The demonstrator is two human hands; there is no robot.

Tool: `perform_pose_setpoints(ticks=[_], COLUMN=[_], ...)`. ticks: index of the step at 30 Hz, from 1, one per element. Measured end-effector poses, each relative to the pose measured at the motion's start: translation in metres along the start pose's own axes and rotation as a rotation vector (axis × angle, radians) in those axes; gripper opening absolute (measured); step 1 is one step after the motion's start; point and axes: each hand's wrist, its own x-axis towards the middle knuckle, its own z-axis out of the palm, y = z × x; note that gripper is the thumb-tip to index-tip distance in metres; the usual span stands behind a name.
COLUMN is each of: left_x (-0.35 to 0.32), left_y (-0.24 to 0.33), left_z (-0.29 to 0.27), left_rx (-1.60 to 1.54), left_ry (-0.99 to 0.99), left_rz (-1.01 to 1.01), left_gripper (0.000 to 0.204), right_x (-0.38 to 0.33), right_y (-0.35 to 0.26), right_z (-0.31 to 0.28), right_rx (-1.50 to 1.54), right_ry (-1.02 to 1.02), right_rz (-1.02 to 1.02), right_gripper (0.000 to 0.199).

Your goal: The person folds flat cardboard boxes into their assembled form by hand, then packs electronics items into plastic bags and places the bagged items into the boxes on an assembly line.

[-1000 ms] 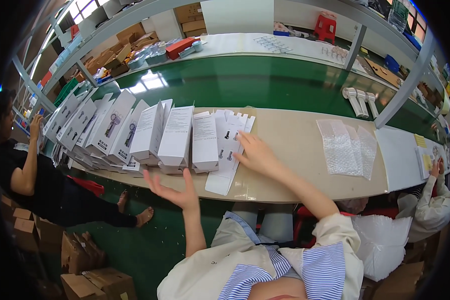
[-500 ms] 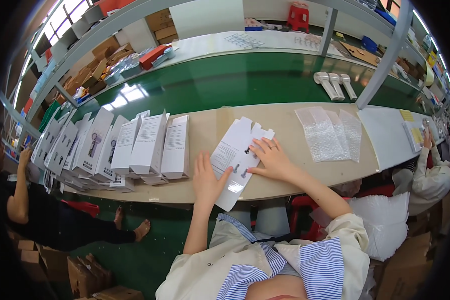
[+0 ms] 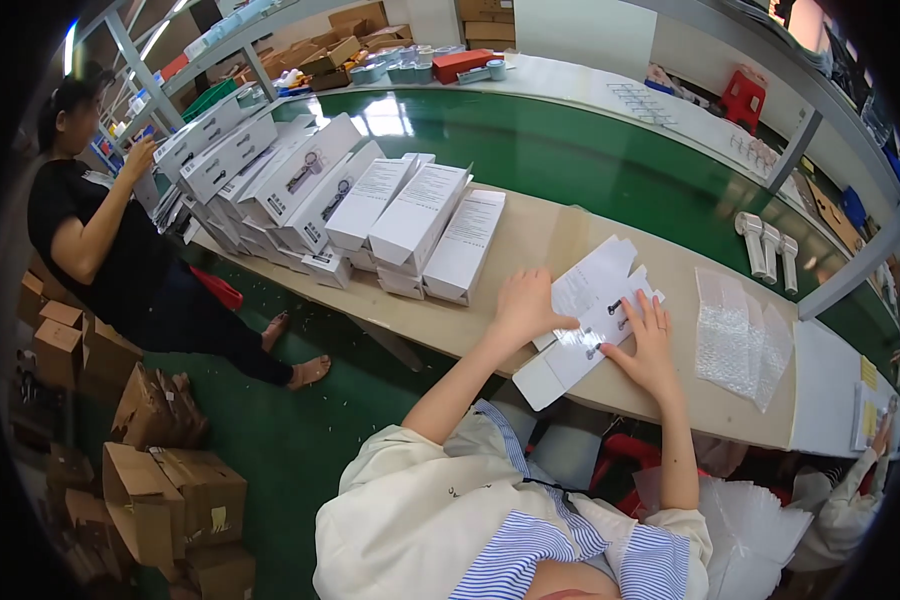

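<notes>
A flat, unfolded white box (image 3: 551, 376) with printed text and small dark product pictures lies slanted on the beige worktop. Its lower end sticks out past the table's near edge. My left hand (image 3: 527, 303) rests at its left side, fingers stretched forward and thumb reaching over the card. On the right part of the card lies my right hand (image 3: 653, 352), fingers spread and thumb pointing inward. Neither hand grips anything.
Folded white boxes (image 3: 420, 215) are stacked on the left of the worktop. Clear bubble-wrap bags (image 3: 727, 330) lie to the right. Beyond them, several white handheld devices (image 3: 768, 248) sit on the green surface (image 3: 530, 150). A co-worker (image 3: 100, 230) stands at far left.
The view has swung left, so the scene appears shifted right and turned. My left hand's fingers are drawn closer together; the white box still lies flat under my hands.
</notes>
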Motion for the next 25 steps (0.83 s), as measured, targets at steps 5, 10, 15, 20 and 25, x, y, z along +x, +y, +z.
perform_pose_setpoints(ticks=[5, 10, 15, 20, 25], left_x=[0.007, -0.006, -0.036, -0.053, -0.040], left_y=[-0.009, -0.004, 0.024, 0.016, -0.090], left_z=[0.012, 0.023, -0.002, -0.048, -0.159], left_rx=[-0.370, -0.660, -1.199, -0.623, 0.055], left_ry=[-0.129, 0.028, 0.035, 0.307, 0.259], left_rz=[-0.095, -0.064, -0.083, 0.370, 0.381], left_gripper=[0.048, 0.038, 0.041, 0.045, 0.068], right_x=[0.000, 0.003, 0.008, -0.009, -0.019], right_y=[0.004, 0.000, -0.011, 0.005, 0.029], right_z=[0.004, 0.014, 0.000, -0.011, -0.011], right_rx=[0.061, 0.325, 1.224, 1.675, 1.646], right_ry=[0.003, 0.303, 0.447, 0.143, 0.258], right_rz=[0.028, 0.109, 0.324, 0.441, 0.502], right_gripper=[0.075, 0.070, 0.054, 0.034, 0.033])
